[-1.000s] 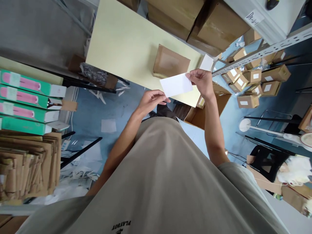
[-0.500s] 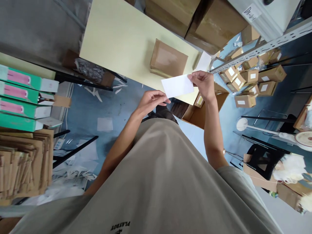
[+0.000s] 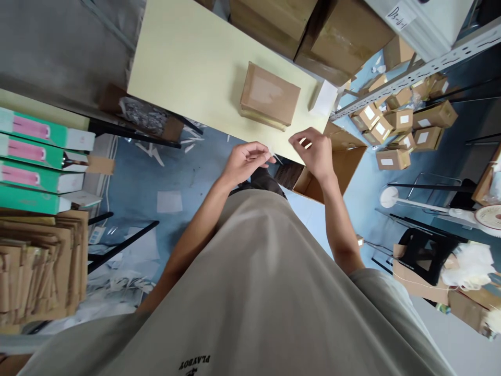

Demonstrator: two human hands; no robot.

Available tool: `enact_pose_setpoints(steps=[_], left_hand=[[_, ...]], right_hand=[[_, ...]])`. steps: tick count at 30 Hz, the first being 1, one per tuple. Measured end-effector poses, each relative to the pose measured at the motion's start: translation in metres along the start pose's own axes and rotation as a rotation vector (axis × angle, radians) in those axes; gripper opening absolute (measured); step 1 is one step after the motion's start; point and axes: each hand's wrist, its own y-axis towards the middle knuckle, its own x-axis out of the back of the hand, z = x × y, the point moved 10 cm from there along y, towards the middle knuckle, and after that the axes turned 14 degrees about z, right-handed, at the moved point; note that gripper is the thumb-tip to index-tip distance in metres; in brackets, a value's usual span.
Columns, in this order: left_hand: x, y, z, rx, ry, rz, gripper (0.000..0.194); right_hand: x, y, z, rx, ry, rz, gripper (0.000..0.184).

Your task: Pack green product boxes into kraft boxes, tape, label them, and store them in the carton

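Note:
My left hand [image 3: 250, 161] is closed in a pinch in front of the table's near edge. At its fingertips a thin pale sliver [image 3: 277, 158] shows, seemingly the white paper slip turned edge-on. To the right, my right hand [image 3: 315, 151] has thumb and fingers curled together in a pinch, with a small gap inside the loop. What its fingertips hold, if anything, I cannot make out. Beyond both hands, a closed brown cardboard box [image 3: 272, 94] lies on the pale yellow table [image 3: 183, 62]. Behind it to the right sits a white stack or small box [image 3: 324, 98].
Large cartons [image 3: 274, 23] stand along the table's far side. An open carton [image 3: 346, 162] is below my right hand. Several labelled parcels [image 3: 393, 159] lie on the floor at right, past a metal shelf frame [image 3: 410, 75]. Green boxes [image 3: 35, 162] and flattened cardboard [image 3: 39, 266] are stacked at left.
The white paper slip, earlier spread flat between both hands, now shows only as a thin edge by my left fingertips. My right hand has come lower and closer to the left.

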Motion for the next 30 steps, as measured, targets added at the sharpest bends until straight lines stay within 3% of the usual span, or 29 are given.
enact_pose_setpoints(steps=[3,6,12,15,21,24,30], left_hand=[[0.006,-0.006,-0.004,-0.002,0.064,-0.018,0.039],[0.009,-0.011,-0.011,-0.006,0.146,-0.025,0.033],[0.013,-0.012,-0.019,-0.012,0.232,-0.024,0.024],[0.027,-0.008,-0.011,-0.007,0.311,-0.024,0.02],[0.1,-0.006,0.039,0.189,0.629,-0.127,0.005],[0.143,-0.014,0.056,0.28,0.668,-0.218,0.005],[0.246,-0.028,0.048,0.415,0.45,-0.569,0.003]], right_hand=[[-0.026,-0.023,0.039,0.034,0.031,0.102,0.019],[-0.04,-0.031,0.056,0.017,-0.015,0.119,0.021],[-0.048,-0.017,0.059,0.022,-0.105,0.126,0.015],[-0.044,-0.009,0.052,0.023,-0.076,0.098,0.014],[-0.035,0.001,0.004,-0.073,0.143,0.008,0.014],[-0.034,0.004,-0.023,-0.146,0.336,-0.058,0.023],[-0.033,0.017,-0.039,-0.25,0.636,-0.156,0.036]])
